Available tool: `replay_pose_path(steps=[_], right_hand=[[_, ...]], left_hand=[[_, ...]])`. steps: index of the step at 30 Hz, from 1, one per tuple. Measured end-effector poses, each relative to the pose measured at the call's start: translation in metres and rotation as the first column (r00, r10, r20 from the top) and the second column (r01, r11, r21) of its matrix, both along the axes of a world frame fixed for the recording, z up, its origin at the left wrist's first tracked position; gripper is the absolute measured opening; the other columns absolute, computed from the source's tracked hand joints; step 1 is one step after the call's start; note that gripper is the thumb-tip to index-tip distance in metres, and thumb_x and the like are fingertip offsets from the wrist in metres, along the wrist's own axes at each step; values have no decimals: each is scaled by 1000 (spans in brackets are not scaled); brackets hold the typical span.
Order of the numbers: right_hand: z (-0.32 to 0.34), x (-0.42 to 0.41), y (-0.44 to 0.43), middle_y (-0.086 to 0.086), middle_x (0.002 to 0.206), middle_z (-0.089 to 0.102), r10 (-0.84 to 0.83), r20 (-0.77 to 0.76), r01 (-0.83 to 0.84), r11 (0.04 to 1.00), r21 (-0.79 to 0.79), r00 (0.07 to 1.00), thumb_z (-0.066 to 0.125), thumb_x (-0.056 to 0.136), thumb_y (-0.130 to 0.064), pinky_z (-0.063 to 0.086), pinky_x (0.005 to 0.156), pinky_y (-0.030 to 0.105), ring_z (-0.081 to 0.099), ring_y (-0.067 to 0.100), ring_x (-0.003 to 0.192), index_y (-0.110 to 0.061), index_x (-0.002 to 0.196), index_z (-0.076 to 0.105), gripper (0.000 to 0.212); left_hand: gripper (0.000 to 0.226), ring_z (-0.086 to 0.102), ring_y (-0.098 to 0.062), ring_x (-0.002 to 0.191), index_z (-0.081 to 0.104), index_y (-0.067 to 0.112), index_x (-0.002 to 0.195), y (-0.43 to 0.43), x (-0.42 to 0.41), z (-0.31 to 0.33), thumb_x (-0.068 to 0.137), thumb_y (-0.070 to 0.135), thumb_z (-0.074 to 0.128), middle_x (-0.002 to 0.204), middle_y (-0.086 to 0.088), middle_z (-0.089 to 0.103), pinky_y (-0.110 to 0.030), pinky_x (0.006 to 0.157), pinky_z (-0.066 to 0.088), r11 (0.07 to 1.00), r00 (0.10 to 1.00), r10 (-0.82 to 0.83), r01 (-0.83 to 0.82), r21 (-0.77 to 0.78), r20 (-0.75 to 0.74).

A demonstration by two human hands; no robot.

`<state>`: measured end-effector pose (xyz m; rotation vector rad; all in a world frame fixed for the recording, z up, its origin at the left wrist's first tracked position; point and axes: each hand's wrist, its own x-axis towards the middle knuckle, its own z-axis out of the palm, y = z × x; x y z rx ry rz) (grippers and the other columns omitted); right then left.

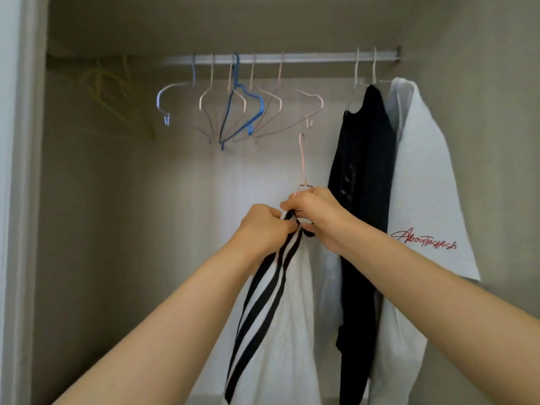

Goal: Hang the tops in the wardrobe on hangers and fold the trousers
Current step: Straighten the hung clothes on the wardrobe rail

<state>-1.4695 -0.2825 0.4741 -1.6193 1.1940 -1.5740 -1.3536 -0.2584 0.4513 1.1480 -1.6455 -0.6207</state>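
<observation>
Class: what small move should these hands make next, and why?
Probably raise the pink hanger and hook it onto the rail beside the black top: the striped top drapes below it, left hand gripping cloth, right hand holding the hanger.

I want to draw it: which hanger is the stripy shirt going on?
Find the white rail across the wardrobe top, then look below the empty hangers hooked on it. The pink hanger is the only one off the rail, held by the right hand while the left hand pinches the striped top.
</observation>
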Motion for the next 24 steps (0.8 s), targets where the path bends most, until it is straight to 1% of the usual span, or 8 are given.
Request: replay_pose_path(steps=[2, 4, 6, 10, 16, 18, 21, 24], right_hand=[[6, -8, -3, 9, 93, 68, -1, 20, 1, 1000, 1, 1000, 70, 79, -12, 49, 73, 31, 66, 23, 94, -11, 90, 64, 13], [12, -17, -5, 9, 94, 69, 13, 31, -13, 1000, 0, 999, 69, 81, -11, 49, 76, 33, 66, 22, 97, -9, 94, 64, 14], [17, -26, -6, 10, 98, 69, 14, 30, -14, 1000, 8, 999, 68, 84, -11, 51, 79, 37, 65, 21, 98, -6, 102, 63, 19], [28, -46, -10, 10, 103, 68, -5, -53, 7, 1000, 27, 999, 66, 88, -13, 55, 79, 42, 66, 23, 98, -6, 108, 58, 23], [61, -84, -10, 11, 92, 67, -160, -386, 134, 987, -94, 908, 57, 93, -17, 56, 79, 36, 66, 22, 86, -1, 107, 64, 22], [71, -92, -12, 18, 92, 67, -359, -544, 237, 929, -284, 758, 55, 90, -11, 55, 79, 38, 64, 30, 85, 8, 103, 66, 26], [81, -101, -18, 23, 104, 64, -652, -640, 277, 756, -594, 407, 51, 87, -4, 52, 83, 43, 59, 38, 96, 8, 104, 62, 23], [93, -113, -30, 20, 102, 61, -910, -412, 59, 410, -910, -35, 64, 76, -4, 44, 90, 45, 52, 39, 105, 1, 99, 64, 23]], left_hand=[[25, 67, -25, 88, 66, 2, 111, -3, -8, 6, 91, 17, 64, 101, -14, 69, -32, 80, 55, 999, 995, -46, 48, 23, -93], [12, 67, -26, 77, 72, 4, 95, -4, -16, 11, 91, 6, 61, 94, -20, 71, -35, 75, 56, 996, 982, -85, 86, 1, -167], [15, 66, -28, 71, 73, 4, 81, -5, -25, 15, 89, 0, 60, 89, -24, 72, -39, 73, 58, 996, 972, -93, 89, -27, -216], [15, 72, -31, 86, 73, 5, 86, -8, -43, 19, 88, -3, 61, 92, -21, 74, -44, 83, 60, 996, 959, -86, 80, -31, -269], [13, 64, -22, 62, 65, -1, 94, -6, -72, 43, 91, -8, 56, 80, -16, 67, -24, 48, 54, 990, 926, -138, 140, -21, -352], [16, 62, -23, 65, 64, -6, 104, -9, -82, 52, 89, -6, 57, 82, -16, 65, -24, 51, 52, 990, 925, -137, 135, -30, -354], [24, 62, -27, 77, 62, -9, 111, -17, -95, 64, 87, -4, 59, 93, -19, 66, -34, 66, 55, 994, 929, -104, 89, -57, -356], [22, 68, -34, 89, 59, -6, 110, -28, -101, 83, 88, -7, 56, 105, -24, 67, -44, 78, 57, 994, 918, -87, 55, -91, -387]])
